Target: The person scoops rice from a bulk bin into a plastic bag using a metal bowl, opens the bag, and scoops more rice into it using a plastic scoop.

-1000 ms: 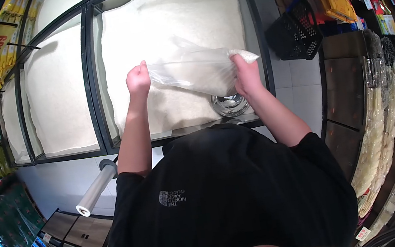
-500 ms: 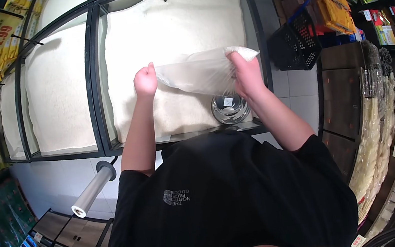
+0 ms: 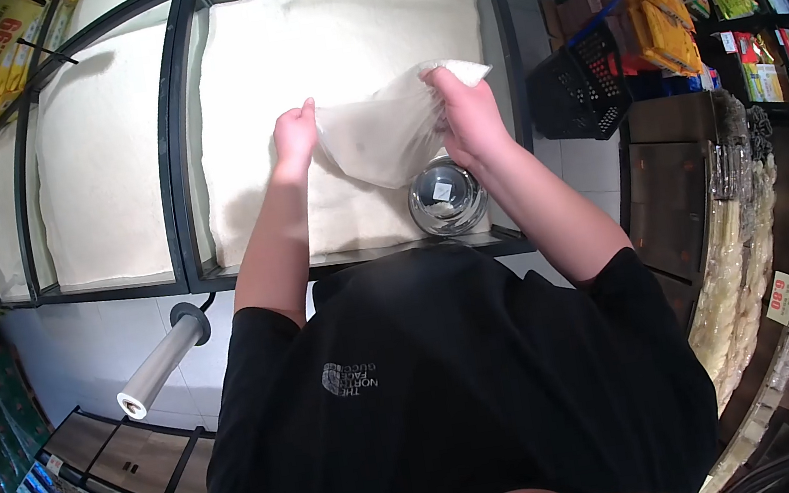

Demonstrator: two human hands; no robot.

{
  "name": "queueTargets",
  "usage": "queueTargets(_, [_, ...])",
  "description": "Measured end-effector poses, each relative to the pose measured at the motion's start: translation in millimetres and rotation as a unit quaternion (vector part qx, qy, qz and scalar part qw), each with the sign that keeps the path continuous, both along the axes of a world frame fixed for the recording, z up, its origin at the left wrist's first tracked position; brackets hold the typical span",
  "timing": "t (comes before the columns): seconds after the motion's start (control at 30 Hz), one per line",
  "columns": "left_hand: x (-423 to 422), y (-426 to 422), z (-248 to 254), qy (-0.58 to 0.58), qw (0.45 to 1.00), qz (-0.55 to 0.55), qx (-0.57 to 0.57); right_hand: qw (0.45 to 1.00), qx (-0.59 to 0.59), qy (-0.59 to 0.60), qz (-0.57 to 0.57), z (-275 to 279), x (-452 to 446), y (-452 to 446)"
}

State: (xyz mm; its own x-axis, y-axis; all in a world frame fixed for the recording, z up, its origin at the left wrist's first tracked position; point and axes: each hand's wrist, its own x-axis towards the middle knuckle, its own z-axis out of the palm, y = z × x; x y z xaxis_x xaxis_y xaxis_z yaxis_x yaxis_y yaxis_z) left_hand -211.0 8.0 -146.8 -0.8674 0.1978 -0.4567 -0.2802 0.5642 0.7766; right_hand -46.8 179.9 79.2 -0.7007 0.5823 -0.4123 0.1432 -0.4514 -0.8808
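Note:
A thin clear plastic bag [image 3: 377, 138] is stretched between my two hands above a bin of white grain that looks like rice [image 3: 336, 43]. My left hand [image 3: 295, 133] pinches one edge of the bag, thumb pointing up. The opposite part is bunched in my right hand [image 3: 470, 117], whose fingers are wrapped round it. White grain seems to show at the bag's far right corner, beyond my right thumb. Just below my right hand, a clear round bowl [image 3: 449, 200] with a small white label rests on the grain at the bin's near right corner.
Black frames [image 3: 170, 157] divide this bin from neighbouring grain bins on the left. A roll of clear plastic bags [image 3: 164, 362] juts out at lower left. A black basket [image 3: 582, 87] stands right of the bin, near shelves of packaged goods.
My right hand has moved left and slightly away from me, toward my left hand. The bag now sags more between them. The whole view has shifted a little.

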Motion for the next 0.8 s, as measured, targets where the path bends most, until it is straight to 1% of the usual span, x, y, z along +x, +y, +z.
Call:
queueTargets(0.07, [0,2,13,-0.077,0.995,0.010,0.059,1.000,-0.005,0.001,0.005,0,-2,-1])
queueTargets(0.1, [2,2,22,-0.114,0.989,0.015,0.088,1.000,-0.012,-0.015,0.008,12,-3,-6])
queueTargets(0.23, [20,-4,54,-0.117,0.981,0.025,0.155,0.996,-0.085,-0.020,-0.029,3,-11,-3])
queueTargets(0.27, [35,-9,58,0.019,0.993,0.033,0.115,0.994,-0.098,-0.022,-0.038,3,-14,-4])
queueTargets(0.3, [57,-15,63,0.154,0.985,0.040,0.071,0.992,-0.111,-0.023,-0.048,2,-14,-6])
queueTargets(0.33, [78,-21,69,0.288,0.956,0.046,0.025,0.990,-0.126,-0.023,-0.057,1,-16,-7])
queueTargets(0.4, [120,-33,83,0.342,0.936,-0.004,0.086,0.989,-0.132,-0.006,-0.060,-8,-19,-5])
queueTargets(0.47, [166,-24,107,0.189,0.978,-0.069,0.062,0.988,-0.142,-0.004,-0.067,-11,-20,-7])
queueTargets(0.53, [194,-6,84,0.323,0.939,-0.104,0.054,0.985,-0.157,-0.014,-0.077,-8,-23,-14])
queueTargets(0.63, [196,31,66,0.363,0.931,-0.025,0.016,0.979,-0.183,0.001,-0.094,-13,-31,-24])
queueTargets(0.73, [175,46,63,0.386,0.923,0.000,-0.007,0.975,-0.205,0.031,-0.074,-7,-33,-28])
queueTargets(0.8, [149,42,31,0.338,0.941,0.020,-0.006,0.974,-0.208,0.062,-0.057,-17,-39,-21])
